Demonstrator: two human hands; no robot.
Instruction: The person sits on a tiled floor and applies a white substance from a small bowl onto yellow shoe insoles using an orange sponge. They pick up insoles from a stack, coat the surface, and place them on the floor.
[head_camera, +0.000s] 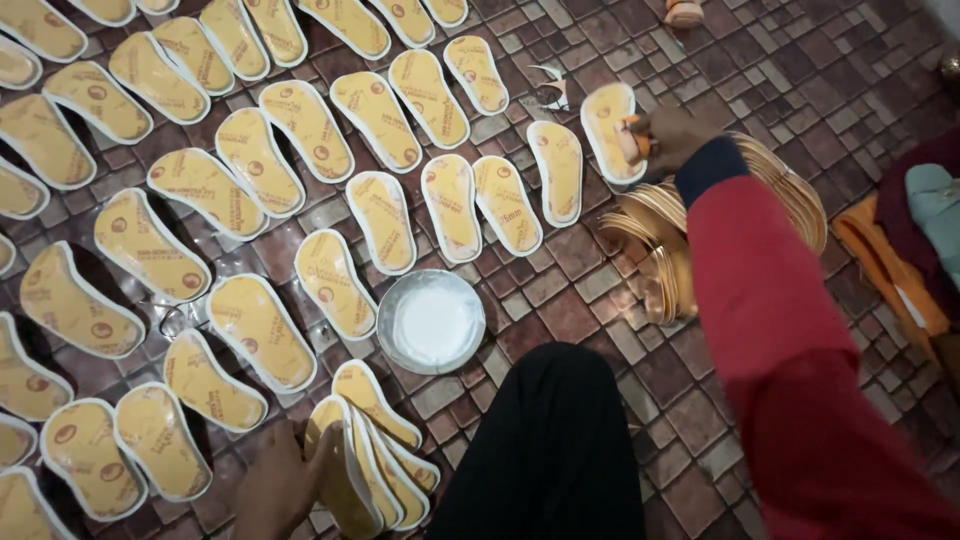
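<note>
Dozens of yellow shoe insoles with white edges are spread across the brick-tile floor (800, 70), and the person's right hand (668, 135) is way out at the far end, fingers closed around a small orange-handled brush or dauber (631, 140) that's pressing on the insole (607, 125) at the end of that row. Can't really make out the tip, it's blurred. Red sleeve (770, 300) with a dark cuff stretches the whole way there. Down near the bottom edge the left hand (280, 485) has its fingers wrapped around a fanned stack of insoles (365, 470) standing on edge, right beside the black-trousered knee (545, 450). Between the two hands sits a round metal bowl (431, 320) with white liquid in it, just beside the nearest laid-out insoles. Under the right forearm there's a heap of thin golden strips (690, 225) bunched together. Off to the right, some orange and dark red cloth (900, 250) lies on the tiles.
</note>
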